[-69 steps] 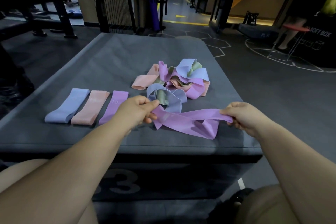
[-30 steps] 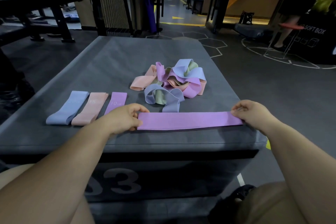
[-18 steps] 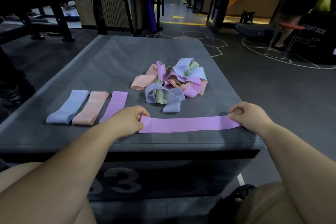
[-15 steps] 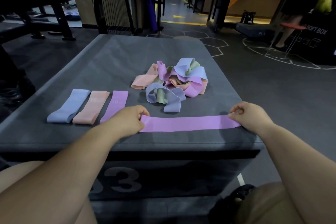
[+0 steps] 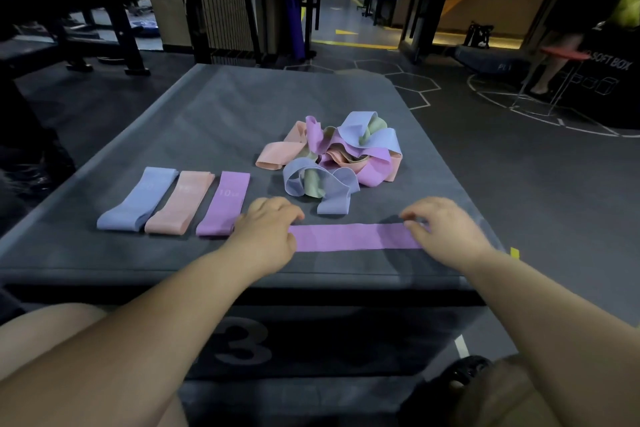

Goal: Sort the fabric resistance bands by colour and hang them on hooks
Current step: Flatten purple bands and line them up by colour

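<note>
Both hands have drawn inward along the box top since half a second ago, so a shorter stretch of band shows between them. Fingers of the left hand point(image 5: 266, 236) are curled, knuckles up, over the left end of the long purple band point(image 5: 349, 236), hiding that end. Fingers of the right hand point(image 5: 446, 232) are bent like a claw, with their tips on the band's far edge at its right end. That thumb is hidden, so I cannot tell whether it sits under the fabric.

Between the hands the band lies flat and straight, an even lilac strip running crosswise just behind the near edge of the grey padded box point(image 5: 207, 114).

Just beside the left hand, a folded purple band point(image 5: 223, 203) marked "10" lies next to a peach band point(image 5: 180, 201) and a blue band point(image 5: 138, 199), the three forming a neat row. Behind the long band sits a tangled pile point(image 5: 332, 156) of blue, purple, peach and green loops.
</note>
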The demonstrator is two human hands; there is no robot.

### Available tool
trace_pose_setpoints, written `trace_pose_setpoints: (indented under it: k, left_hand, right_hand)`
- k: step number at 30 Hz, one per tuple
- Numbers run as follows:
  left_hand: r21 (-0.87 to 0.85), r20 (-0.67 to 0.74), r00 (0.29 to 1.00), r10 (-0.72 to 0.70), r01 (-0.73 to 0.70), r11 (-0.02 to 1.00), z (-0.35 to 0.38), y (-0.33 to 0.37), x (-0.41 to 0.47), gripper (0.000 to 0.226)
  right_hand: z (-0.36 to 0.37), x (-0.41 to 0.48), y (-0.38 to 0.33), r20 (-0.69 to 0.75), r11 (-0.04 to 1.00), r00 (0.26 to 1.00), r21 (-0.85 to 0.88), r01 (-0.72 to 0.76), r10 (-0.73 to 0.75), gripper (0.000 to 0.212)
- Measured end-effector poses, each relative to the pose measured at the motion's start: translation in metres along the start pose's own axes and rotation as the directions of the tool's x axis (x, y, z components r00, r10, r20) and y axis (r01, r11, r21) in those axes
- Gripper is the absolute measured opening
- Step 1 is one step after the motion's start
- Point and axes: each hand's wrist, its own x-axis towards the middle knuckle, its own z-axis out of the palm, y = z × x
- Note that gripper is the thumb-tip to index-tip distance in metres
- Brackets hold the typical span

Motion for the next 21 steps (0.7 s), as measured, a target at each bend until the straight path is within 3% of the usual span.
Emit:
trace_pose_setpoints:
  k: [3, 7, 11, 15, 21]
  left_hand:
    - [0.003, -0.013, 0.994, 0.113, -0.113, 0.994, 0.007, 0.008, -0.003, 0.041]
    - [0.071, 0.097, 0.977, 0.19, -0.197, 0.978, 0.018, 0.013, -0.006, 0.053]
    - [0.097, 0.238, 0.961, 0.138, -0.165, 0.982, 0.023, 0.01, -0.006, 0.061]
    - [0.139, 0.27, 0.955, 0.123, -0.165, 0.977, 0.025, 0.01, -0.006, 0.063]
    - [0.154, 0.276, 0.954, 0.116, -0.163, 0.975, 0.027, 0.009, -0.005, 0.063]
  right_hand:
    - [0.009, -0.003, -0.022, 0.024, 0.977, 0.977, -0.006, 0.214, -0.214, 0.023]
    - [0.018, -0.009, -0.04, 0.154, 0.947, 0.937, -0.024, 0.322, -0.314, 0.055]
    - [0.023, -0.012, -0.044, 0.31, 0.937, 0.9, -0.065, 0.343, -0.308, 0.081]
    - [0.022, -0.012, -0.037, 0.373, 0.947, 0.892, -0.087, 0.309, -0.257, 0.103]
    - [0.02, -0.018, -0.021, 0.383, 0.955, 0.905, -0.145, 0.257, -0.185, 0.11]
